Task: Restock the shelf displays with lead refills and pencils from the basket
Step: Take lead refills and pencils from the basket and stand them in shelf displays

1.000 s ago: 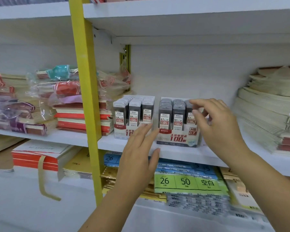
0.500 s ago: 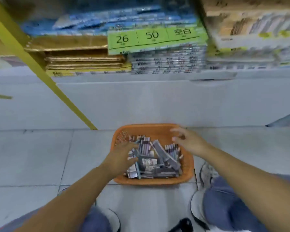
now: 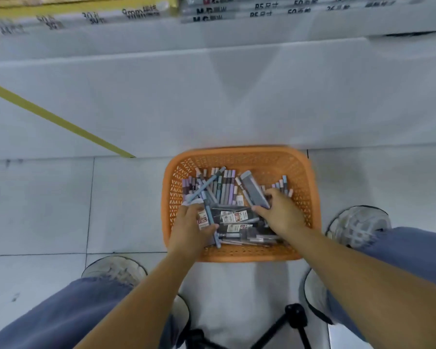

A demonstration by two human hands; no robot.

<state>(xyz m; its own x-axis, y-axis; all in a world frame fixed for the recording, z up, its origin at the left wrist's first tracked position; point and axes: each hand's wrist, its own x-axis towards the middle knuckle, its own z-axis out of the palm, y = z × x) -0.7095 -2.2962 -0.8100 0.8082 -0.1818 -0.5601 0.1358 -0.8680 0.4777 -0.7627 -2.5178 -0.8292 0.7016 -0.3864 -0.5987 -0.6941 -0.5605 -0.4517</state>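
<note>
**Item: orange basket (image 3: 237,256).** Stands on the tiled floor (image 3: 48,205) between your shoes, just in front of the white shelf base (image 3: 161,104). It holds loose pencils (image 3: 225,185) ranked along the far side and labelled lead refill packs (image 3: 233,217) heaped flat in the near half. Everything overlaps.

**Item: your left hand (image 3: 190,229).** Fingers are curled and the thumb is closed over a blue pencil (image 3: 209,215) that lies across a red-labelled pack. Whether the pack is also in the grip cannot be told.

**Item: your right hand (image 3: 281,214).** Thumb and fingers pinch the near end of a grey refill case (image 3: 254,188). The case slants away over the pile with its far end free.

**Step, by judgement:** you are drawing stock from the basket. The shelf displays it goes to are out of view above.

**Risks noted:**
- The grey case is held at one end only. A quick lift could let it pivot and slip back into the heap.
- The blue pencil is buried partly under other stock. Pulling it straight out may drag neighbours over the rim and onto the floor.
- The refill packs look alike apart from small labels. Grabbing in haste could put the wrong lead grade in a display box.
- With both hands loaded, you have nothing free to steady the light basket if it slides on the tiles.
</note>
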